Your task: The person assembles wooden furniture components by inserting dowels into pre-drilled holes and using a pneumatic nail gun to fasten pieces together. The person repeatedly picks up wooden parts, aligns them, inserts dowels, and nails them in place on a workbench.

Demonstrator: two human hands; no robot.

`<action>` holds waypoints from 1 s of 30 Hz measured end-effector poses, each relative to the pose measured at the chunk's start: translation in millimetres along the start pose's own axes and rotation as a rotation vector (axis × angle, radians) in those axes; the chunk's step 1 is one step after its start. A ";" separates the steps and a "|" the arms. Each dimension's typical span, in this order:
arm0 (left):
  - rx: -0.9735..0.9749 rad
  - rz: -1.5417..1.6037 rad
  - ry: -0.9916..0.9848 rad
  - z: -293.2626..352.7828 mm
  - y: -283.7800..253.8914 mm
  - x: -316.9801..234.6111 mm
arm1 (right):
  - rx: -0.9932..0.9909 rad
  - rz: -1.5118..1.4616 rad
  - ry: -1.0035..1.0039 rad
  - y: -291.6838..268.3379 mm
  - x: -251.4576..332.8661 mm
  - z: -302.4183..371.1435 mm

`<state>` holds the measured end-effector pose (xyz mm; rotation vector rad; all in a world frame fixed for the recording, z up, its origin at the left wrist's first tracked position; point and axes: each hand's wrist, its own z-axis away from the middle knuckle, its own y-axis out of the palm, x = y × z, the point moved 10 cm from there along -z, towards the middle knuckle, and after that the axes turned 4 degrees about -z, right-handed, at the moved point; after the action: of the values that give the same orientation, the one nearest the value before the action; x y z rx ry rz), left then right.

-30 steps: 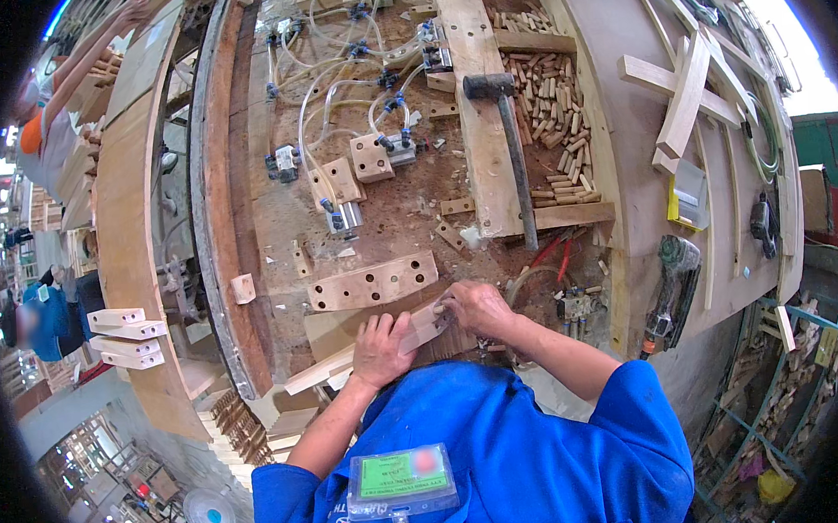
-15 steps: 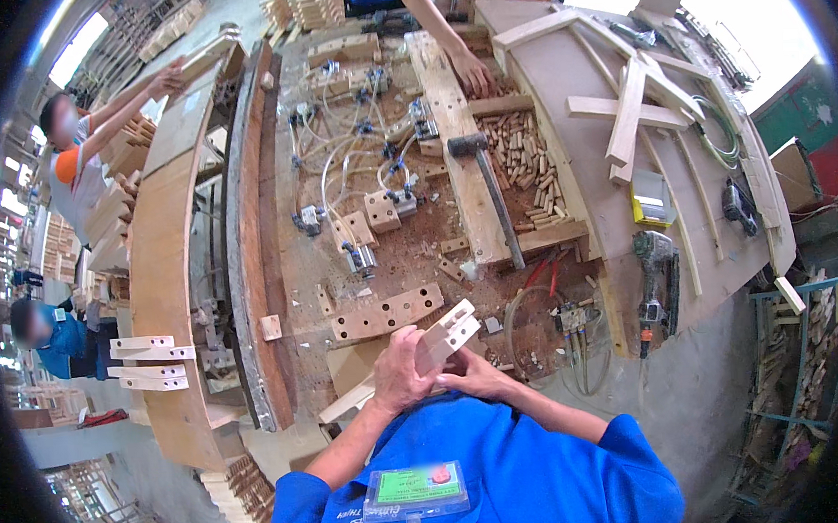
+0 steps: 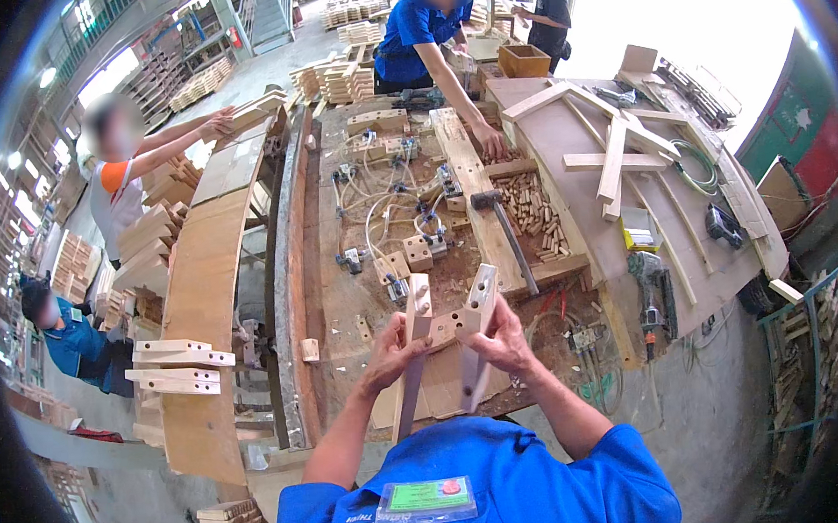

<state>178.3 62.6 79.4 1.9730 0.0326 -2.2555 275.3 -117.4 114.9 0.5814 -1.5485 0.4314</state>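
My left hand (image 3: 391, 358) is closed round a pale wooden piece (image 3: 419, 301) held upright. Short dowel ends appear to stick out of its side near the top. A second wooden piece (image 3: 483, 285) is gripped by my right hand (image 3: 505, 342), thumb along its face; holes show near its upper end. Both pieces stand apart in front of my chest, their lower ends reaching toward my shirt. Behind them, partly hidden, a drilled wooden block (image 3: 448, 326) lies on the workbench (image 3: 337, 307).
A hammer (image 3: 503, 225) rests across a plank beside a box of loose dowels (image 3: 550, 228), where a co-worker's hand (image 3: 491, 141) reaches in. Hoses and clamps (image 3: 389, 221) cover the bench's middle. Stacked wooden parts (image 3: 182, 356) lie left; a nail gun (image 3: 649, 284) lies right.
Before, my hands were close together around wood held at a slant. Now they are apart, each with its own upright piece. The view has tilted up, showing more of the co-worker.
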 end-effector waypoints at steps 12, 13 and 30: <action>-0.143 -0.710 0.381 41.8 -9.3 -148.2 | 0.027 0.744 -0.286 32.7 144.3 4.8; -0.135 -0.753 0.378 45.0 -9.3 -157.7 | 0.030 0.758 -0.288 37.2 149.4 5.1; -0.150 -1.146 0.228 78.9 -14.4 -203.1 | 0.057 0.987 -0.301 73.2 192.5 19.0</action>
<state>124.7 87.2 289.6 2.4220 1.6709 -2.3271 214.9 -89.9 310.8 -0.1380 -2.0590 1.1692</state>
